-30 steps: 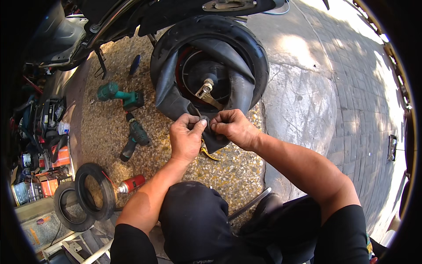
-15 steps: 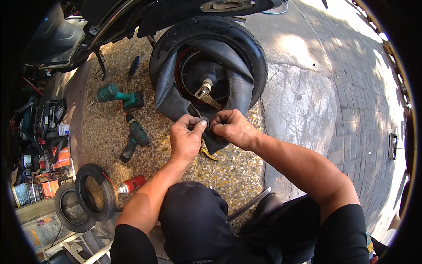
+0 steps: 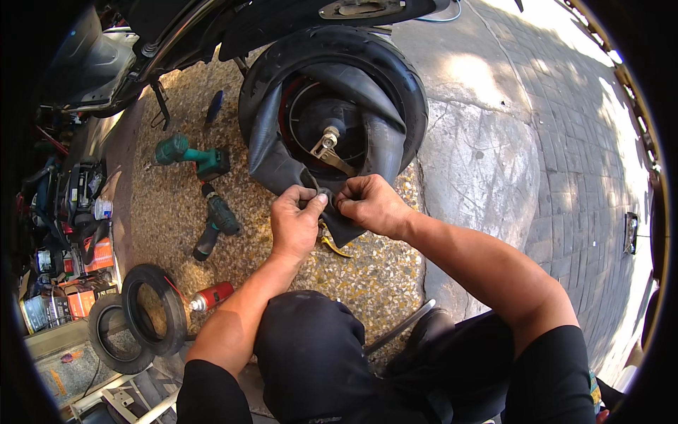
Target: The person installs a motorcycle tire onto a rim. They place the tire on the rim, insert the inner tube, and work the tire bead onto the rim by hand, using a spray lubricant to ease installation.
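Note:
A flattened black inner tube (image 3: 383, 145) lies draped over a wheel with a thick black tire (image 3: 417, 116). Its near end hangs toward me, and both hands pinch it there, close together. My left hand (image 3: 296, 222) is closed on the tube, thumb pressed on top. My right hand (image 3: 374, 205) grips the tube just beside it with curled fingers; whether a small part is also between the fingertips cannot be made out. Behind the hands, the wheel's axle (image 3: 329, 138) and a brass-coloured bracket (image 3: 339, 162) show at the hub. A yellow-handled tool (image 3: 335, 247) lies below the tube.
Left of the wheel lie a green impact wrench (image 3: 191, 154) and a dark green drill (image 3: 217, 220). Two small tires (image 3: 154, 309) and a red spray can (image 3: 212, 295) are at lower left. A scooter (image 3: 176, 42) stands behind. A metal bar (image 3: 400, 326) lies by my foot.
Both hands stay on the tube in nearly the same place, with only a slight shift of the fingers. The whole view has moved a few pixels.

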A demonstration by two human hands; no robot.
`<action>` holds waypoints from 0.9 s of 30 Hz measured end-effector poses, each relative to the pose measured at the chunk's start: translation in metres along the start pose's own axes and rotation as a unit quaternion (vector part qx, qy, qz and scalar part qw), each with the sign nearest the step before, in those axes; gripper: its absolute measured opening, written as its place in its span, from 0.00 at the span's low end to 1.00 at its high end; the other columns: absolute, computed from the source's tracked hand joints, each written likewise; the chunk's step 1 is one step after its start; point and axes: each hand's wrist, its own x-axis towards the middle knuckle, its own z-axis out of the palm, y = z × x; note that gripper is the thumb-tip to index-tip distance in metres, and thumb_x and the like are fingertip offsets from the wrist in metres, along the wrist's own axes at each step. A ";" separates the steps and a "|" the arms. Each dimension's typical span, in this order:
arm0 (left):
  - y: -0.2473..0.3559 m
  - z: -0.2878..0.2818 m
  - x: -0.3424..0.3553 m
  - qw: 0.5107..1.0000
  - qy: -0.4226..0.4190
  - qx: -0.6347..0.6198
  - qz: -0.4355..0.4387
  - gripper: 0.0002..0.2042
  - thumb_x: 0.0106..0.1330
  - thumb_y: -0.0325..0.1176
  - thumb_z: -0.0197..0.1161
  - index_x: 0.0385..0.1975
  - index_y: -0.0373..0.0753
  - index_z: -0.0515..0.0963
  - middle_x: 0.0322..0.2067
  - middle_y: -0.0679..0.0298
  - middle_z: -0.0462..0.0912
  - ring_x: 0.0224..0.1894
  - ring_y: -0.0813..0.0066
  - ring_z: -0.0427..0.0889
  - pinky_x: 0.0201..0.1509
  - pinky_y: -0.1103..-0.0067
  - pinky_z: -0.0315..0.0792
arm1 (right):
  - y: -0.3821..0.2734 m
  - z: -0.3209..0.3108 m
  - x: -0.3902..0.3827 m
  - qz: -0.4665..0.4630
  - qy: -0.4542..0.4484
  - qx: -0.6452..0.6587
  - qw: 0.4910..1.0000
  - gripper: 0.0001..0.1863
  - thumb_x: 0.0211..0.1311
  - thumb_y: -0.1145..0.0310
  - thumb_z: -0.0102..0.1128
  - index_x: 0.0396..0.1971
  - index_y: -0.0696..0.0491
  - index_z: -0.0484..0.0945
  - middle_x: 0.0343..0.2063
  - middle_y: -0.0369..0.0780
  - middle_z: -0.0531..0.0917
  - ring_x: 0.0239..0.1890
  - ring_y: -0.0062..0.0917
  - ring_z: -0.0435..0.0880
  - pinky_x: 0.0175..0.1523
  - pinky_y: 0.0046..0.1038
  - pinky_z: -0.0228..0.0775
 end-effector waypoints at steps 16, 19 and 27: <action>0.003 -0.005 -0.002 0.997 -0.041 -0.045 -0.038 0.01 0.69 0.21 0.64 0.37 0.33 0.80 0.33 0.69 0.82 0.34 0.85 0.76 0.39 0.84 0.71 | -0.009 0.004 -0.007 -0.094 0.006 -0.141 0.986 0.08 0.50 0.68 0.67 0.26 0.58 0.83 0.25 0.47 0.86 0.31 0.40 0.86 0.40 0.37 0.78; 0.003 -0.004 -0.003 0.997 -0.043 -0.053 -0.040 0.01 0.69 0.21 0.64 0.37 0.33 0.80 0.33 0.69 0.82 0.34 0.85 0.76 0.39 0.85 0.70 | -0.008 0.010 -0.005 -0.104 0.028 -0.158 0.982 0.09 0.50 0.68 0.68 0.24 0.58 0.81 0.24 0.47 0.85 0.29 0.41 0.85 0.39 0.37 0.77; -0.010 -0.013 0.001 0.980 -0.053 -0.162 -0.101 0.02 0.70 0.21 0.61 0.38 0.36 0.77 0.33 0.67 0.82 0.32 0.82 0.79 0.37 0.82 0.74 | -0.009 0.007 -0.001 0.049 0.002 0.067 0.997 0.07 0.53 0.71 0.65 0.21 0.56 0.77 0.17 0.38 0.78 0.22 0.22 0.80 0.28 0.31 0.74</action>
